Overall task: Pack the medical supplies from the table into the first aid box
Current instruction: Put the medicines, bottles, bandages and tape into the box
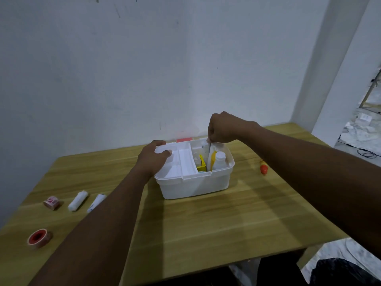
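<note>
The white first aid box (195, 185) stands open in the middle of the wooden table (206, 219). An inner tray (185, 162) fills its left half. My left hand (153, 159) grips the tray's far left corner. My right hand (221, 127) is above the box's right half, pinching a thin flat white packet (209, 148) that hangs down into it. A white bottle (219, 159) and a yellow item (201, 165) sit in that half. On the table's left lie two white bandage rolls (78, 200) (96, 202), a pink-printed tape roll (51, 202) and a red-cored tape roll (39, 237).
A small orange object (263, 168) lies on the table to the right of the box. The box's lid with a red mark (184, 139) rests behind it against the white wall. Clutter and cables cover the floor at the right.
</note>
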The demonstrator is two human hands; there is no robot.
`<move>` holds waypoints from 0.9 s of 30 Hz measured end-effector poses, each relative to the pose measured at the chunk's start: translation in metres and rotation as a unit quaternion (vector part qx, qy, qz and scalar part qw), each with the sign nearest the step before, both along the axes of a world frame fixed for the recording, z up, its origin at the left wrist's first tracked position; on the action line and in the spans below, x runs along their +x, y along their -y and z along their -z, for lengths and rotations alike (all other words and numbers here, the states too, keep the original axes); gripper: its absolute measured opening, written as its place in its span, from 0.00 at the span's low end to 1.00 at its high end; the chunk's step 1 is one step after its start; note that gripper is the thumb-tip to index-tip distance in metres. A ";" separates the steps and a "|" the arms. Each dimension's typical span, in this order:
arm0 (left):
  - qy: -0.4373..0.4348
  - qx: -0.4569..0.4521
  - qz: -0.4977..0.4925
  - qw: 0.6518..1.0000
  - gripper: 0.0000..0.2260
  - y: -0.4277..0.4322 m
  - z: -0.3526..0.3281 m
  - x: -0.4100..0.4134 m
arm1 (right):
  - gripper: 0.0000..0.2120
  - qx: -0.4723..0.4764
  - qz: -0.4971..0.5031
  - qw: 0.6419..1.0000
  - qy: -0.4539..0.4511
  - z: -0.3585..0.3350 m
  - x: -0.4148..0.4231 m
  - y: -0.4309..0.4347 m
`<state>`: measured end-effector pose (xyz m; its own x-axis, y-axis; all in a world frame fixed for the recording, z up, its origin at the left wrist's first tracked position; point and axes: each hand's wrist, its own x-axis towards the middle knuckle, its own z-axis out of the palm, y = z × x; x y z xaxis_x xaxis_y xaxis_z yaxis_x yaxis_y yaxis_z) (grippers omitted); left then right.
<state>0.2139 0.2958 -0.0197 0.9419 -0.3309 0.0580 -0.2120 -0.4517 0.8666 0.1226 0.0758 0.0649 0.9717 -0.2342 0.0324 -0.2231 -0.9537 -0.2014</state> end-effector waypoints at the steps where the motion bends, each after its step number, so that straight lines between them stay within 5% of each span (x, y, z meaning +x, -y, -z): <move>1: 0.000 -0.003 0.000 1.000 0.20 0.000 0.000 0.000 | 0.08 0.031 -0.001 0.999 0.017 -0.001 -0.003 0.003; 6: -0.004 -0.017 -0.007 1.000 0.19 0.000 0.001 0.001 | 0.09 0.142 0.148 0.966 0.155 0.015 -0.022 0.040; 11: -0.010 -0.041 -0.021 0.999 0.18 0.005 0.003 0.000 | 0.15 0.048 0.293 0.954 -0.049 0.070 -0.057 0.063; 14: -0.018 -0.052 -0.031 0.998 0.20 0.011 0.004 -0.002 | 0.18 0.048 0.322 0.941 -0.096 0.090 -0.070 0.059; 19: -0.011 -0.044 -0.094 0.995 0.21 0.016 -0.002 -0.009 | 0.05 0.084 0.294 0.952 -0.023 0.089 -0.068 0.059; 24: -0.026 -0.042 -0.085 0.995 0.20 0.011 -0.005 -0.011 | 0.06 0.230 0.257 0.934 0.091 0.030 -0.051 0.056; 27: -0.043 -0.040 -0.056 0.997 0.22 0.006 -0.007 -0.011 | 0.07 0.300 0.149 0.935 0.112 -0.025 -0.045 0.040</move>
<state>0.2024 0.2899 -0.0128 0.9755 -0.2200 -0.0027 -0.0870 -0.3970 0.9137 0.0780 0.0353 0.0898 0.8448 -0.5351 0.0033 -0.3492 -0.5558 -0.7544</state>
